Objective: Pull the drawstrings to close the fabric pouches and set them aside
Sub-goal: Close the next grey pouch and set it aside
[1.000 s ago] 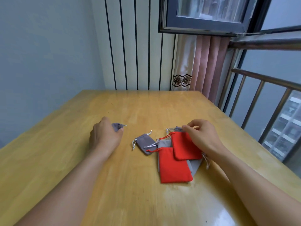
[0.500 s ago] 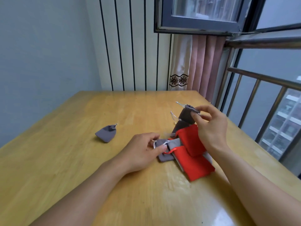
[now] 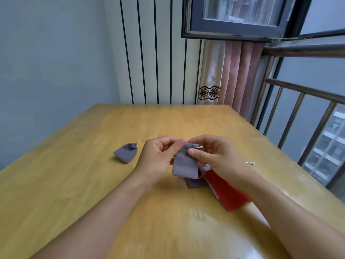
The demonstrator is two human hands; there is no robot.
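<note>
I hold a grey fabric pouch (image 3: 184, 163) upright above the wooden table (image 3: 93, 184), its mouth at the top. My left hand (image 3: 158, 157) pinches its upper left edge and my right hand (image 3: 218, 156) pinches the top right, where a pale drawstring loop shows. Beneath my right wrist lies a pile with a red pouch (image 3: 227, 191) and a dark grey pouch (image 3: 194, 183), partly hidden. A closed grey pouch (image 3: 127, 152) with a cinched top lies apart on the left.
A loose white cord end (image 3: 250, 163) sticks out right of my right hand. A metal railing (image 3: 306, 116) and window run along the table's right side, with a pink curtain (image 3: 235, 75) at the far right corner. Walls stand behind and left.
My right hand has carried the grey pouch from over the pile toward the middle, and my left hand has come up from the table to grip its other side.
</note>
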